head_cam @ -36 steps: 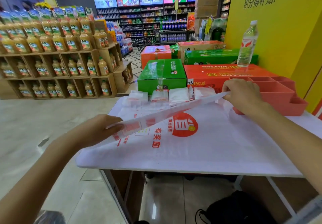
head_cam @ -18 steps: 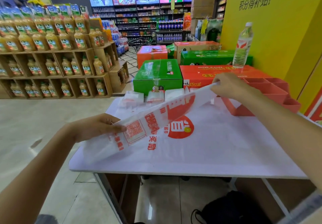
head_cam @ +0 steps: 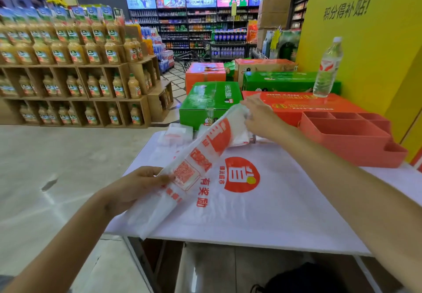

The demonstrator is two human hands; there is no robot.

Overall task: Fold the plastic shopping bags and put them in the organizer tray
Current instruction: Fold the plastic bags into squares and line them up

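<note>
Two hands hold one long, folded white plastic bag (head_cam: 201, 155) w/ red print, slanted above a white table (head_cam: 285, 224): left hand (head_cam: 134, 185) pinches its near end, right hand (head_cam: 260, 117) grips the far end w/ curled fingers. Flat beneath lies another bag (head_cam: 262, 201) w/ a red logo. Further back, small folded bags (head_cam: 178, 133) sit at the table's far edge; coral organizer tray (head_cam: 349, 139) at far right.

Both forearms are bare to the frame edge (no sleeves visible), the left hand (head_cam: 134, 187) and right hand (head_cam: 262, 119) ungloved.
</note>
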